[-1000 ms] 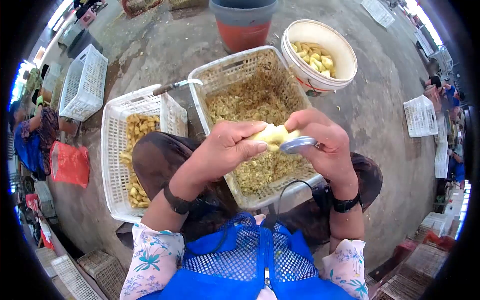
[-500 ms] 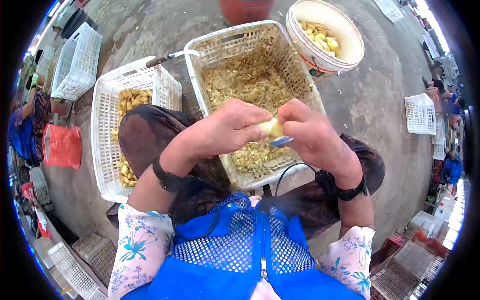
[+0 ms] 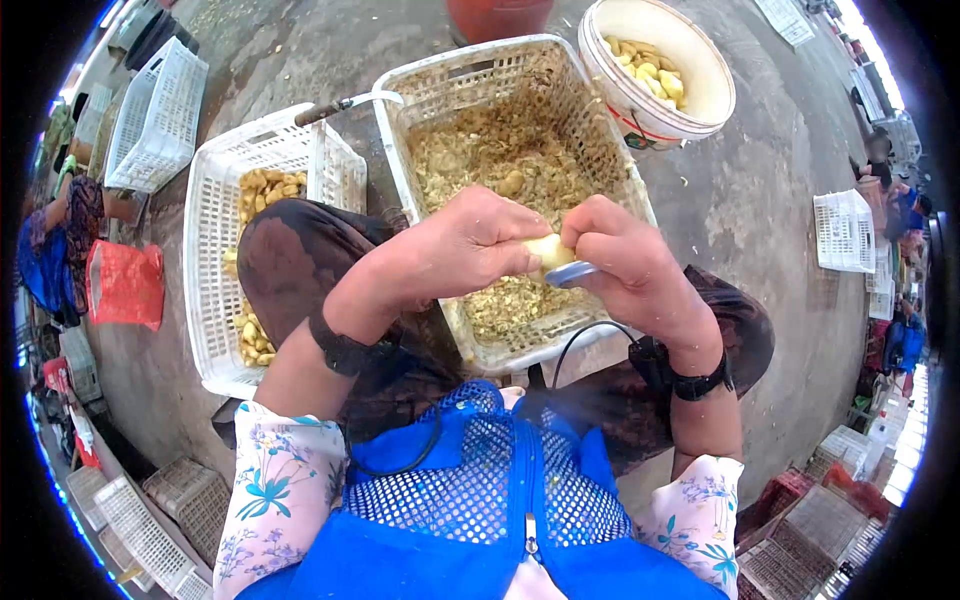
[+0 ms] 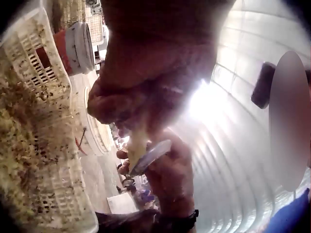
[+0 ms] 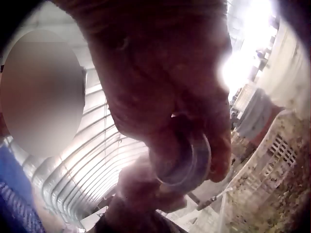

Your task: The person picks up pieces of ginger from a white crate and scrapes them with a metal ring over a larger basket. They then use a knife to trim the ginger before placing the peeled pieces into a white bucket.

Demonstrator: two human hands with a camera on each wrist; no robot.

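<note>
My left hand pinches one end of a pale, peeled piece of ginger between thumb and fingers. At its other end my right hand holds a shiny, rounded metal scraper, with fingertips right at the ginger. In the left wrist view, the scraper lies against the pale ginger. In the right wrist view, its round rim shows beside the thumb, and the ginger is mostly hidden. Both hands are over a crate of peel scraps.
Left of it, a white crate holds unpeeled ginger. A wooden-handled hooked tool spans the rims. Behind stand a white bucket of peeled ginger and a red tub. A red sack lies left.
The head view has tilted, so crates and bucket sit higher in it. My hands have come closer together around the ginger, and the scraper has turned against it.
</note>
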